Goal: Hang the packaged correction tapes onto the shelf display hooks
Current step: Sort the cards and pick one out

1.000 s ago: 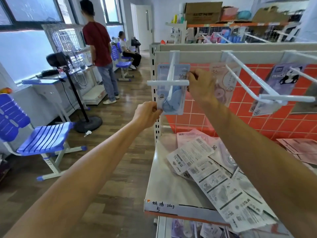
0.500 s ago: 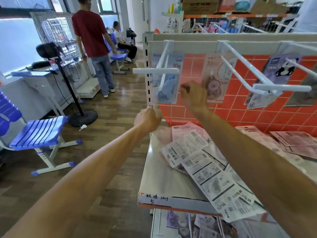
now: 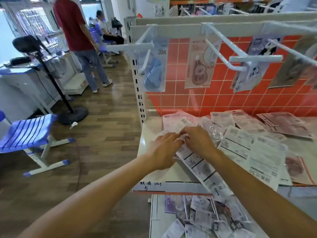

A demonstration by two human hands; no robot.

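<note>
A blue correction tape pack (image 3: 153, 66) hangs on the leftmost white hook (image 3: 132, 48). A pink pack (image 3: 201, 63) hangs to its right, behind the second hook (image 3: 240, 57), and a panda pack (image 3: 252, 66) hangs further right. Several packs (image 3: 247, 145) lie face down on the white shelf (image 3: 151, 170). My left hand (image 3: 163, 150) and my right hand (image 3: 199, 141) are down on the left end of this pile, fingertips meeting on the top edge of one face-down pack (image 3: 193, 158). The grip itself is blurred.
An orange tiled back panel (image 3: 223, 100) stands behind the hooks. More packs fill a lower shelf (image 3: 202, 219). A blue chair (image 3: 29, 133) and a black fan stand (image 3: 73, 114) are on the wooden floor to the left. A person in a red shirt (image 3: 73, 23) stands further back.
Both hands left the blue pack hanging on the left hook and dropped to the pile on the shelf. The camera tilted down.
</note>
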